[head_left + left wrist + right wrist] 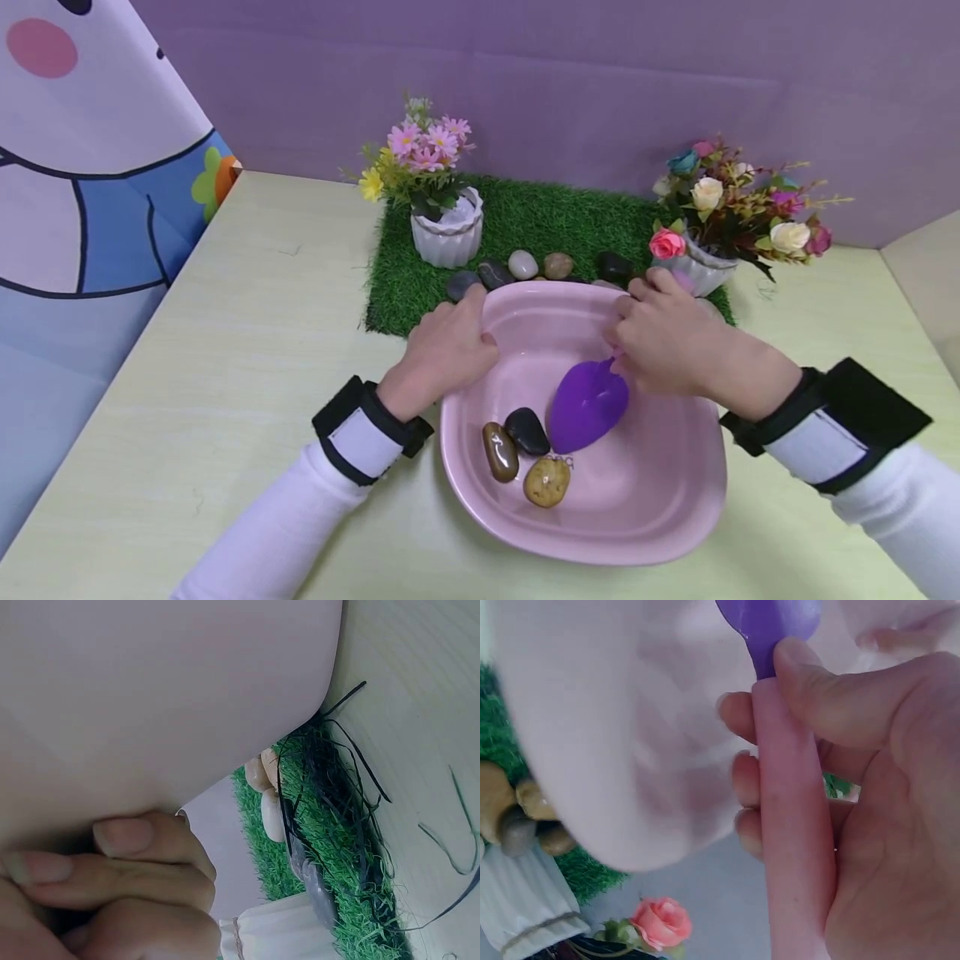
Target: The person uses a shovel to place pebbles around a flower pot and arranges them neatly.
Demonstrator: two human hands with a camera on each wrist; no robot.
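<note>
A pink plastic basin [667,508] sits in front of me on the table. At its far left rim my left hand [446,350] grips the edge; the left wrist view shows its fingers [135,883] curled against the outer wall. My right hand [667,342] holds a toy shovel with a purple blade [588,408] inside the basin. In the right wrist view, thumb and fingers wrap around its pink handle [791,817]. Left of the blade lie a black stone [528,431], a brown stone [500,452] and a yellowish stone [547,482] on the basin floor.
Behind the basin lies an artificial grass mat [405,296] with several stones [522,265] along it. A white pot of pink and yellow flowers [447,237] stands at its left, a pot of roses [701,271] at its right. A purple backdrop [562,108] rises behind.
</note>
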